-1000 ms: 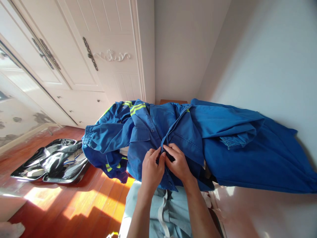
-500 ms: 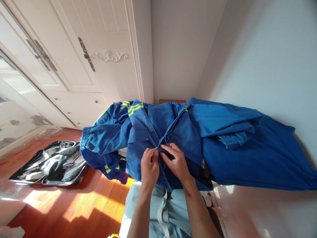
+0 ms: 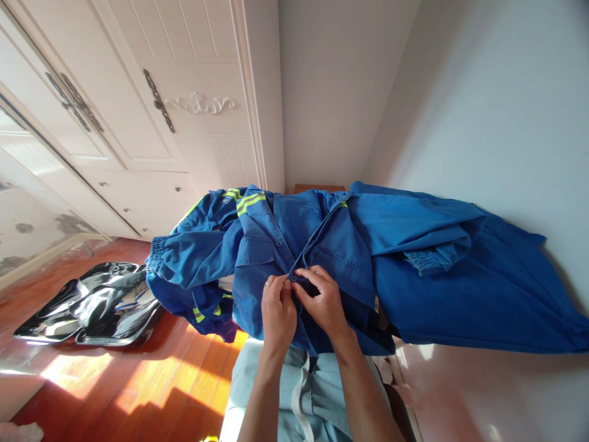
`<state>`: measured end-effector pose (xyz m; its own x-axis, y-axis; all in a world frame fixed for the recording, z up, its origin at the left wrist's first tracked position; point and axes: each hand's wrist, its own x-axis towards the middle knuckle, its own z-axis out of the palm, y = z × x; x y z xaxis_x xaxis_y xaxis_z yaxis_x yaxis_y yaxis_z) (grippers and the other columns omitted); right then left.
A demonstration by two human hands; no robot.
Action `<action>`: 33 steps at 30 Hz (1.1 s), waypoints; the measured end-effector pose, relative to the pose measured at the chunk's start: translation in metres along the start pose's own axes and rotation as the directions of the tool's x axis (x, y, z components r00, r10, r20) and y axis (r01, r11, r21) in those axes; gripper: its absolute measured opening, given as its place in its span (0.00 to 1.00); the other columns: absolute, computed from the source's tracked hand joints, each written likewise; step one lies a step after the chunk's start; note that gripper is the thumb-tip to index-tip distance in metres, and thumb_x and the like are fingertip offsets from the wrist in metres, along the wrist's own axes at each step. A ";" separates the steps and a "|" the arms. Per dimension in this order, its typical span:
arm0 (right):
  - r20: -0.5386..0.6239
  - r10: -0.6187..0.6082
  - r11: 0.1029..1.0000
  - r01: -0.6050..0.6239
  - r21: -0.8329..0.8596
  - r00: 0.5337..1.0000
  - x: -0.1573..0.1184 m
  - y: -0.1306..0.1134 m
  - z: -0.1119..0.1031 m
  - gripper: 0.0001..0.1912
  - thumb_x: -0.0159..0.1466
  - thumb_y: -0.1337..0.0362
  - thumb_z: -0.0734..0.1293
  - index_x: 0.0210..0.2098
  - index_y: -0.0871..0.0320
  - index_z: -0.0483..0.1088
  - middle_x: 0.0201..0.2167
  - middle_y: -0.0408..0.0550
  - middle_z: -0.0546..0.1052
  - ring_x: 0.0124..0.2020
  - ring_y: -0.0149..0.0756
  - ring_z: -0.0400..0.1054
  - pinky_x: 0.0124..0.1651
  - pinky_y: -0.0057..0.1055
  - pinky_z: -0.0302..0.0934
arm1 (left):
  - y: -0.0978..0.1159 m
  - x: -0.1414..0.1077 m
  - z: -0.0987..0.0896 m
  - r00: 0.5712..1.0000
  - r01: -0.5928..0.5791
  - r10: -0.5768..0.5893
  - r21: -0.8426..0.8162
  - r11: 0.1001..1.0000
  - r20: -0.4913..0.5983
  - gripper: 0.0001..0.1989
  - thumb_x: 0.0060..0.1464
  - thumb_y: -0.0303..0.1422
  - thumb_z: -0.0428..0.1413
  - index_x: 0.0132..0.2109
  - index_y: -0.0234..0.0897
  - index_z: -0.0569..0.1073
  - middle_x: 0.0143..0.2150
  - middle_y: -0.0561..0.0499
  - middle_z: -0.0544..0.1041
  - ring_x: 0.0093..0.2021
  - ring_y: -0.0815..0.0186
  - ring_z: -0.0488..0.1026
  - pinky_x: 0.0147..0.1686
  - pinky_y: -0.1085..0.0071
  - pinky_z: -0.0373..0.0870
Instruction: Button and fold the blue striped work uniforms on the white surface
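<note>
A blue work jacket with yellow reflective stripes lies spread out, its front edges meeting at the middle below an open collar. My left hand pinches the left front edge, thumb against fingers, with a ring on one finger. Close beside it, my right hand grips the other front edge near a small button. The fingertips of both hands nearly touch. The jacket's left sleeve stretches out to the left; the right sleeve is folded over blue cloth.
More blue clothing extends to the right along the wall. A white cabinet stands behind on the left. An open black suitcase with things in it lies on the wooden floor. My legs in light trousers are below.
My fingers have shifted very slightly at the front edges, the right hand a little to the left. The whole view has also drifted slightly left.
</note>
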<state>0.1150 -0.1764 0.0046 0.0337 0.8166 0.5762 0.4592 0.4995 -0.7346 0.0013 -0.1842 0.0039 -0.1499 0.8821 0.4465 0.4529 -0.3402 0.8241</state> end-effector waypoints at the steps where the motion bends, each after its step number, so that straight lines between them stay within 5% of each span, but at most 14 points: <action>1: 0.000 0.009 1.000 -0.009 0.005 1.000 0.000 0.000 0.000 0.13 0.62 0.69 0.67 0.46 0.55 0.75 0.39 0.49 0.76 0.42 0.38 0.72 0.48 0.34 0.68 | 0.000 0.000 0.000 1.000 0.003 -0.004 -0.011 1.000 -0.002 0.10 0.62 0.28 0.47 0.37 0.37 0.73 0.36 0.48 0.72 0.39 0.62 0.69 0.41 0.66 0.65; 11: 0.054 0.015 1.000 -0.016 0.027 0.998 0.001 0.000 -0.005 0.14 0.60 0.70 0.67 0.45 0.54 0.74 0.38 0.47 0.75 0.40 0.37 0.72 0.47 0.34 0.68 | -0.001 0.001 -0.001 1.000 0.005 -0.005 -0.065 0.998 -0.010 0.10 0.59 0.26 0.49 0.35 0.38 0.74 0.32 0.51 0.71 0.36 0.64 0.69 0.39 0.68 0.66; 17: -0.007 0.042 0.999 -0.042 0.002 0.999 0.002 -0.007 0.002 0.12 0.57 0.72 0.67 0.41 0.56 0.73 0.35 0.45 0.74 0.38 0.36 0.71 0.43 0.32 0.67 | -0.002 0.001 0.003 0.994 0.003 -0.014 -0.097 0.995 -0.112 0.10 0.56 0.25 0.50 0.35 0.38 0.76 0.37 0.48 0.72 0.40 0.64 0.70 0.40 0.69 0.68; 33: -0.078 0.046 0.999 -0.046 0.000 0.996 0.002 -0.013 0.005 0.09 0.57 0.72 0.66 0.36 0.56 0.74 0.32 0.44 0.74 0.35 0.35 0.71 0.43 0.31 0.66 | -0.003 0.001 0.002 0.989 0.073 -0.084 -0.092 0.993 -0.124 0.09 0.55 0.27 0.52 0.34 0.38 0.77 0.37 0.48 0.76 0.40 0.63 0.74 0.41 0.68 0.71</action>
<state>0.1042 -0.1796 0.0136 0.1244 0.8136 0.5680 0.4570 0.4611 -0.7606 0.0018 -0.1814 0.0016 -0.2952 0.8605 0.4152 0.3578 -0.3033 0.8832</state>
